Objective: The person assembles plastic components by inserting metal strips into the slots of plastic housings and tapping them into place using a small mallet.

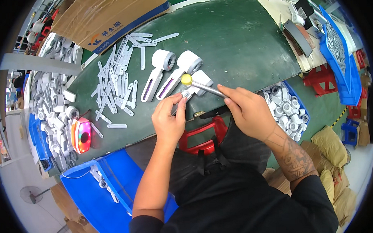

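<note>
My right hand is closed around the metal handle of a small mallet. The mallet's yellow head is over a white plastic housing with a rounded end; whether it touches cannot be told. My left hand pinches the narrow end of that housing near the table's front edge. Just beyond lie two white handheld housings with round heads and purple strips along their handles. Left of them, a loose pile of flat grey-white strips covers part of the green tabletop.
A cardboard box stands at the back left. White parts are heaped at the left beside a lit red-and-white device. Blue bins hold parts at lower left and right. A red stool is under the table edge.
</note>
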Demonstrator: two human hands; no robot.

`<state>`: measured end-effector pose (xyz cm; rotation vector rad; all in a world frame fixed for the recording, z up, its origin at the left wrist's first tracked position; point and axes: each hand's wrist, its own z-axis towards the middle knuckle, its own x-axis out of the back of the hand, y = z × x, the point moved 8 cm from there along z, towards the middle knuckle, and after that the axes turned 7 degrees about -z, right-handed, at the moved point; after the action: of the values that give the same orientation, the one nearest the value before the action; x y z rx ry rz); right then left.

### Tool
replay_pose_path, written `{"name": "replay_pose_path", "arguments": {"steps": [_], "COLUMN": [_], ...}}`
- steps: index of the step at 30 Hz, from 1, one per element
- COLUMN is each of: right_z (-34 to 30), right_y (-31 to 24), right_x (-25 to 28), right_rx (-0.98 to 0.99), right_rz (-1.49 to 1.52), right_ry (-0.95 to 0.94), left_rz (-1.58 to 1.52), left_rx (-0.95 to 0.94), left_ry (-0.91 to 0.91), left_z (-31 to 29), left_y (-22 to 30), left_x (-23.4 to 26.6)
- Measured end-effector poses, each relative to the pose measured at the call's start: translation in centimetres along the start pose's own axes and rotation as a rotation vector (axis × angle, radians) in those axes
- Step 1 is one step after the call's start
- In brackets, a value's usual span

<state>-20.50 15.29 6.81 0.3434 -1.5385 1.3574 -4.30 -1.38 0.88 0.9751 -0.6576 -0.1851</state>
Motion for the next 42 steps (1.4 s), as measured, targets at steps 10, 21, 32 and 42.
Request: {"name": "replay_pose_path", "arguments": {"steps": [10,21,32,42], "right_z": [-0.7,0.0,-2.0,-1.4], "right_y": [-1.1,-3.3,-3.4,-5.5], "right_x": [-1.3,1.7,-1.7,-0.5], "right_rx": [0.060,0.037,0.118,0.136], "right_rz": [-0.116,0.025,-0.215,-0.105], "right_ry": [-0.040,0.103,-0.081,-0.006], "left_rz": [-0.035,0.130,0.033,-0.053], "left_rx": [-0.033,-0.110,0.044,0.116], "left_ry": [-0.006,0.013,-0.113,-0.090], "left_z": [0.4,-0.8,-1.9,-2.1], "left_y": [0.2,1.6,-1.8,-2.6], "left_x": [-0.1,2.7,3.0,2.8]}}
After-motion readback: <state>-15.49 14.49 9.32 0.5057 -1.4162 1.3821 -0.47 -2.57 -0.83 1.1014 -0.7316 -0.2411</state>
